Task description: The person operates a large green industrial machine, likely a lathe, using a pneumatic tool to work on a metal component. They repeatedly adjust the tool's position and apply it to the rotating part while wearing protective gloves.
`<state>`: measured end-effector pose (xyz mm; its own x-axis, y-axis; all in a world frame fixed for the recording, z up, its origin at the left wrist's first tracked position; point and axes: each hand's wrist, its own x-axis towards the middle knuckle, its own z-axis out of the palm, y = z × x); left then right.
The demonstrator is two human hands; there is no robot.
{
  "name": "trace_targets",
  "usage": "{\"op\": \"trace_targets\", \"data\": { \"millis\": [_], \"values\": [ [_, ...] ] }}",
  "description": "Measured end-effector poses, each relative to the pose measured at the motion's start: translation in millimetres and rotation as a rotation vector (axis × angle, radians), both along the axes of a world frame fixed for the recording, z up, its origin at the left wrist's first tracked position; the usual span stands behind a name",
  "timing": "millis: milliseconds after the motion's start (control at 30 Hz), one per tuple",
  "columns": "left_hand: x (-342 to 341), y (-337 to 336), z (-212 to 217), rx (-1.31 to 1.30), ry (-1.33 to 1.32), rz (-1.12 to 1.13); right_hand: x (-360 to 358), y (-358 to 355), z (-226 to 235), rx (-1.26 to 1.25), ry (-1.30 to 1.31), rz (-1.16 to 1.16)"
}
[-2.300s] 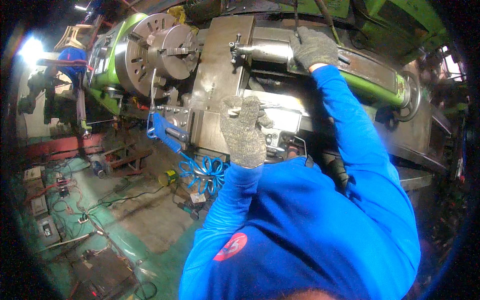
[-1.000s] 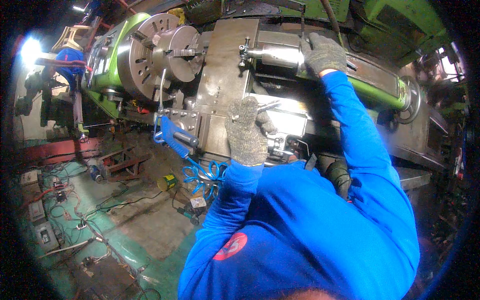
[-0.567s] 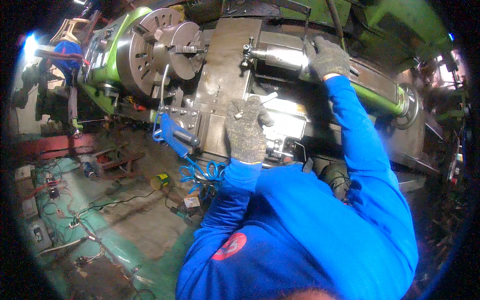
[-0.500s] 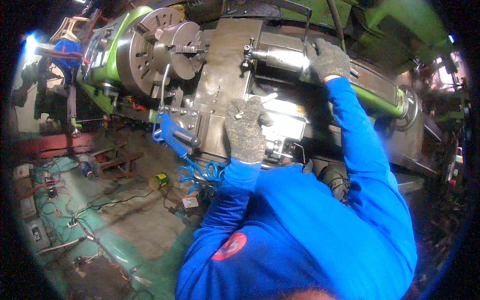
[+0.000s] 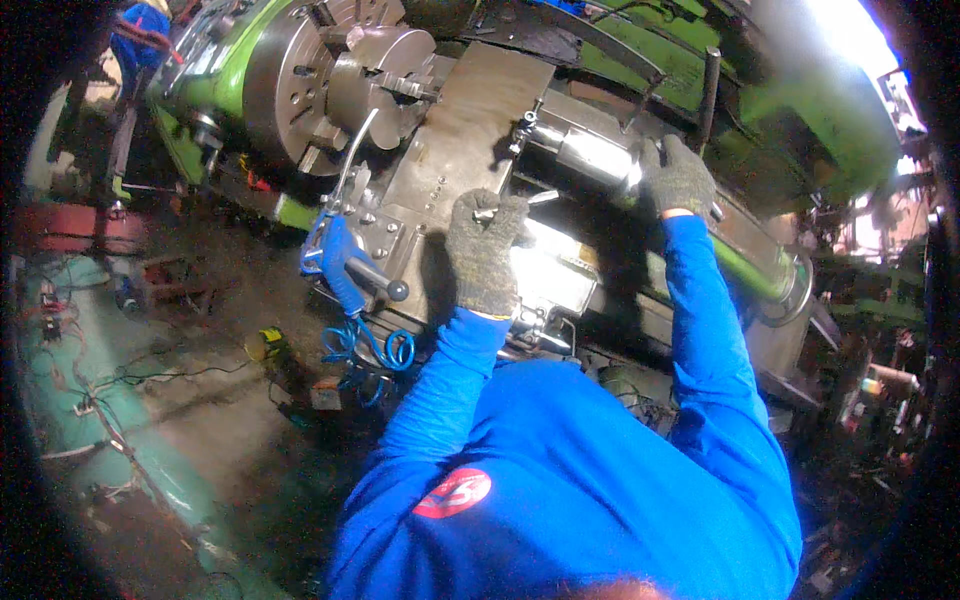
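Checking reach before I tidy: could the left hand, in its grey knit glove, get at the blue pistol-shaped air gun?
Probably yes: the left hand is near the air gun, but may need to release the silvery metal bar and pass the black-knobbed metal lever between them.

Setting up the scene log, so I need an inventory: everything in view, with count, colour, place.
Headstock: 1, green, upper left
Faceplate: 1, grey, right of headstock
Chuck: 1, grey, right of faceplate
Steel slide: 1, grey-brown, upper centre
Cylinder: 1, silver, right of steel slide
Handwheel: 1, silver, far right
Rod: 1, silver, in left grip
Pale panel: 1, glaring white, right of left grip
Blow gun: 1, blue, left of centre
Coiled hose: 1, blue, below blow gun
Cables: several, colours unclear, lower left
Background clutter: uncountable, blurred
Left grip: 1, grey glove, centre
Right grip: 1, grey glove, at cylinder's right end
Sleeves: 2, blue, below gloves
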<state>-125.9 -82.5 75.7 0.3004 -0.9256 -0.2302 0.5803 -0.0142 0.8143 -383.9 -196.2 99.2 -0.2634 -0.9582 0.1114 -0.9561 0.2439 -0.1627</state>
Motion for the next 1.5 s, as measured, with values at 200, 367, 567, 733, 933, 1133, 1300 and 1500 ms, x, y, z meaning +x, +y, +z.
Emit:
{"op": "trace_targets", "data": {
  "millis": [200, 367, 567, 733, 933, 1133, 1300, 1500],
  "values": [
    [16.4, -25.3, -11.8, 0.047, -0.054, 0.063, 0.9, -3.6, -7.5, -0.042, 0.067, -0.002],
    [29.0, -49.5, -27.2, 0.114, 0.018, 0.176, 4.0, -5.3, -10.3, -0.058, 0.098, -0.022],
    [35.4, -84.5, -56.8, 0.035, 0.103, 0.309, 5.2, -6.4, -16.0, -0.078, 0.118, -0.056],
    [28.4, -121.4, -76.9, 0.017, 0.457, 0.324, 3.5, -8.3, -21.3, -0.151, 0.078, -0.007],
    [24.0, -156.5, -76.4, 0.063, 0.461, 0.265, 4.2, -9.2, -23.0, -0.129, 0.117, -0.045],
    [7.1, -183.8, -96.5, 0.069, 0.432, 0.264, 8.3, -8.3, -21.9, -0.195, 0.113, 0.004],
    [4.3, -188.5, -108.0, 0.145, 0.438, 0.217, 3.5, -9.0, -24.9, -0.141, 0.118, -0.037],
    [-0.7, -196.5, -117.7, 0.139, 0.407, 0.228, 8.1, -8.7, -21.7, -0.134, 0.068, -0.044]
  ]
}}
